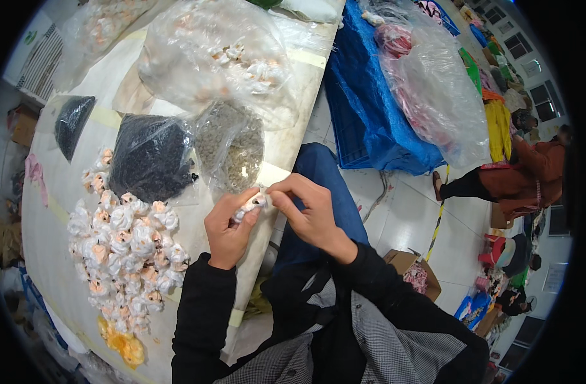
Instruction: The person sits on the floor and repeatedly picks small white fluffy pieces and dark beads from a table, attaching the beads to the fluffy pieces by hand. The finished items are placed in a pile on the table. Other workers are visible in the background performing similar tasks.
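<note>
My left hand (pixel 227 232) is closed around a small white and peach plush piece (pixel 255 201) with a dark spot on it, held above the table's right edge. Thumb and index finger of my right hand (pixel 313 212) are pinched together close beside the piece; whatever they hold is too small to make out. Just beyond my left hand lies a clear bag of small greyish-beige parts (pixel 229 144). Next to it is a clear bag of tiny black parts (pixel 149 157). A heap of similar white and peach plush pieces (pixel 129 237) covers the table left of my forearm.
Large clear bags (pixel 209 57) of plush pieces lie at the table's far end. A yellow-orange item (pixel 123 342) sits below the heap. Right of the table stand a blue-lined crate (pixel 376 121) with a plastic bag and an open carton (pixel 414 272). Another person (pixel 523 169) stands far right.
</note>
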The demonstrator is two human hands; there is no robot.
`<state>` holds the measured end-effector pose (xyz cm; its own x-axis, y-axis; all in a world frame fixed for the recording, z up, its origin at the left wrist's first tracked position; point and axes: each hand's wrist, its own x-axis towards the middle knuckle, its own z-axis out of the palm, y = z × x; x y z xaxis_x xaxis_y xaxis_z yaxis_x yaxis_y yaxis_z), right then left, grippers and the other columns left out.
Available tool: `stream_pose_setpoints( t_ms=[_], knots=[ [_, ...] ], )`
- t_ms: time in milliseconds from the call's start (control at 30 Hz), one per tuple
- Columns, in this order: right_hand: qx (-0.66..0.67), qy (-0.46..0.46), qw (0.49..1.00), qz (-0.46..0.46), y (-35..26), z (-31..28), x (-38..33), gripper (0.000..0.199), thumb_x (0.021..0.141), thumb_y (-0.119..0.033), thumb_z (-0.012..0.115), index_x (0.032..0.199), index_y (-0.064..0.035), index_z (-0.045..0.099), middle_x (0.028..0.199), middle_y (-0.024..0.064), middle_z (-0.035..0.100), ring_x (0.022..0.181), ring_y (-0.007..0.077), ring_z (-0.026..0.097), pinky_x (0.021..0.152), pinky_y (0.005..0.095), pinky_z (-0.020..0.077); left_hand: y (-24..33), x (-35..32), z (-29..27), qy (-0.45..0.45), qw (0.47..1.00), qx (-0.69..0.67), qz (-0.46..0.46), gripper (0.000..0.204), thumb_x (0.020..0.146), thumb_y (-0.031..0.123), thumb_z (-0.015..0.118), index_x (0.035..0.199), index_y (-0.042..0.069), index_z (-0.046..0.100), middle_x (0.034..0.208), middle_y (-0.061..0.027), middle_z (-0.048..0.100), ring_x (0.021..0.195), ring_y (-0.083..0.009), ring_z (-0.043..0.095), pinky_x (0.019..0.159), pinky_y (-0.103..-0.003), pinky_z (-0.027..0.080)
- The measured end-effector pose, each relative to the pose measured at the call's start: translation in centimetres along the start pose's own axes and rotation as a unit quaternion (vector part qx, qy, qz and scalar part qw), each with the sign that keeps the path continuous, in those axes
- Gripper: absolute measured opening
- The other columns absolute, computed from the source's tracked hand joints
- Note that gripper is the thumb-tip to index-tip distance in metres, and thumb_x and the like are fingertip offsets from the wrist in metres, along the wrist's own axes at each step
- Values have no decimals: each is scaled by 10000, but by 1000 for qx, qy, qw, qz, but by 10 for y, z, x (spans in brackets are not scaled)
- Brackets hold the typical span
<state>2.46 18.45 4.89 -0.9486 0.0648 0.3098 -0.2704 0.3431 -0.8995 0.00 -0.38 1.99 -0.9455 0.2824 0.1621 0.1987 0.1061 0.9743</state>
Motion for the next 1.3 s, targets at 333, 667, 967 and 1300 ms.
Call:
stream_pose_setpoints(
  t_ms=[333, 667, 967, 1300],
  knots=[
    [-46, 39, 998, -5, 8, 19, -12, 162, 901, -43, 788, 1048, -13, 728, 874, 73, 692, 690, 149, 648, 625, 273, 513, -2, -6, -3, 23, 957, -262, -124, 256, 987, -21, 680, 1234, -18, 613, 1177, -55, 653, 804, -14, 582, 646, -164, 435],
    [-47, 36, 998, 2, 5, 29, -12, 179, 901, -51, 789, 1053, -8, 705, 890, 101, 686, 733, 204, 707, 640, 297, 569, -3, -6, 11, 60, 971, -207, -104, 237, 989, -28, 678, 1207, 9, 591, 916, 41, 617, 589, 59, 384, 503, -171, 278],
    [-115, 28, 992, -36, 10, 28, -12, 135, 923, -69, 760, 1014, -4, 686, 889, 119, 685, 760, 278, 704, 662, 355, 562, -15, -12, 8, 59, 994, -55, -80, 333, 960, 4, 714, 1282, 34, 635, 748, 86, 507, 561, 38, 337, 502, -189, 273],
    [-38, -2, 999, 11, 12, 22, -13, 94, 958, -67, 713, 1001, -2, 659, 875, 126, 662, 745, 295, 664, 657, 366, 516, 1, 5, -7, -62, 996, 45, -39, 245, 954, 197, 771, 1119, 18, 742, 873, -71, 632, 657, -132, 526, 592, -292, 413]
  ],
)
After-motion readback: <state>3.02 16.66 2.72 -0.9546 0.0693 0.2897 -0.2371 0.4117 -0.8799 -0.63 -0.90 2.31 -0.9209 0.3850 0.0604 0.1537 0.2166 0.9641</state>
